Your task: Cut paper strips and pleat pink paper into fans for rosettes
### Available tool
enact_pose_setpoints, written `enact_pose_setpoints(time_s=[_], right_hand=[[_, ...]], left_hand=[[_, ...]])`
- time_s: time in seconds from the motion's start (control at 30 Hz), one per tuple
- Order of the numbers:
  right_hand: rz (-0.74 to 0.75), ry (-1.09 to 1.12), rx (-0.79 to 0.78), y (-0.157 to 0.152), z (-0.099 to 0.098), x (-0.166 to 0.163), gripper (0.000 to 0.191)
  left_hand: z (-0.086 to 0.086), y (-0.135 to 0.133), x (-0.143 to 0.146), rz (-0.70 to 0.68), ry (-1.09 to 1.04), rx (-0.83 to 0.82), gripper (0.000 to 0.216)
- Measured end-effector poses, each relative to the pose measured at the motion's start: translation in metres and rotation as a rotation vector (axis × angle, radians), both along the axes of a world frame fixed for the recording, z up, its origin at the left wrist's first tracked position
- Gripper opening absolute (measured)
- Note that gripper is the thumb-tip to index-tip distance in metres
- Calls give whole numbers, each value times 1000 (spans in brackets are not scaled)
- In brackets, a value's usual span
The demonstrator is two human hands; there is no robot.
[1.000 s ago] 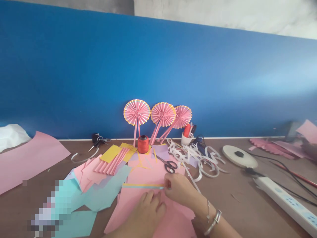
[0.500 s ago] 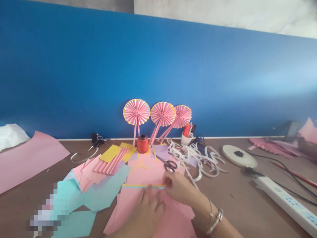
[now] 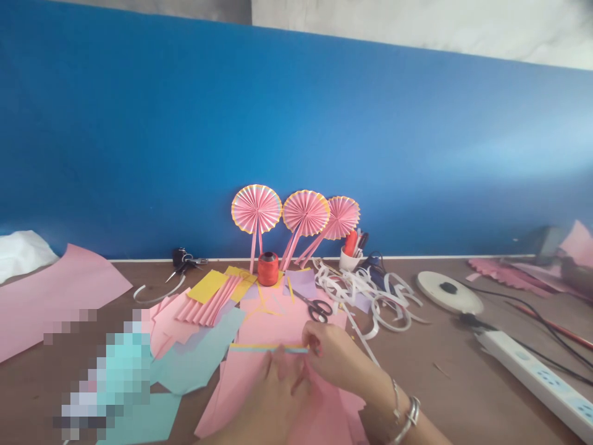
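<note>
My left hand (image 3: 277,386) lies with its fingers spread over a pink paper sheet (image 3: 236,377), fingertips just below a narrow yellow and light-blue strip (image 3: 250,348) along the sheet's top edge. At the right end of that strip, my right hand (image 3: 336,352) is closed, thumb and fingers curled together; what they pinch is hidden. Black-handled scissors (image 3: 319,310) rest just beyond my right hand on more pink paper. Past the sheets stands a red spool of thread (image 3: 267,269). Thin yellow paper offcuts (image 3: 264,306) lie before it.
Three pleated pink paper fans (image 3: 256,210) lean against the blue panel (image 3: 185,123). Curled white strips (image 3: 356,290), a pen cup (image 3: 348,261), a round lid (image 3: 449,292) and a power strip (image 3: 532,377) occupy the right. Folded pink paper (image 3: 213,303) and turquoise sheets (image 3: 199,352) lie left.
My right hand has shifted very slightly left at the strip's end, still closed. My left hand stays spread on the pink sheet. The view has moved a little.
</note>
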State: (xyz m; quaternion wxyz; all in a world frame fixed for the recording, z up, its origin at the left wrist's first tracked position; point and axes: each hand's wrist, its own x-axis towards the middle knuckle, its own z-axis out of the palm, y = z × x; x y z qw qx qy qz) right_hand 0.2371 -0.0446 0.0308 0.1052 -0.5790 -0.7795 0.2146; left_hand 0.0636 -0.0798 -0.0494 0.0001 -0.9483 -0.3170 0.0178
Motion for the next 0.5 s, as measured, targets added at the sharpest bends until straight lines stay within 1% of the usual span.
enact_pose_setpoints(time_s=[0.1, 0.2, 0.4, 0.5], right_hand=[[-24, -18, 11, 2, -5, 3, 27], [-55, -54, 10, 5, -9, 5, 27], [-124, -21, -103, 9, -8, 7, 26], [-149, -15, -108, 10, -8, 7, 27]], left_hand=[[-4, 0, 0, 7, -4, 46, 52], [-4, -1, 1, 8, 8, 36, 50], [-2, -1, 1, 0, -1, 13, 53], [-4, -1, 0, -8, 13, 12, 53]])
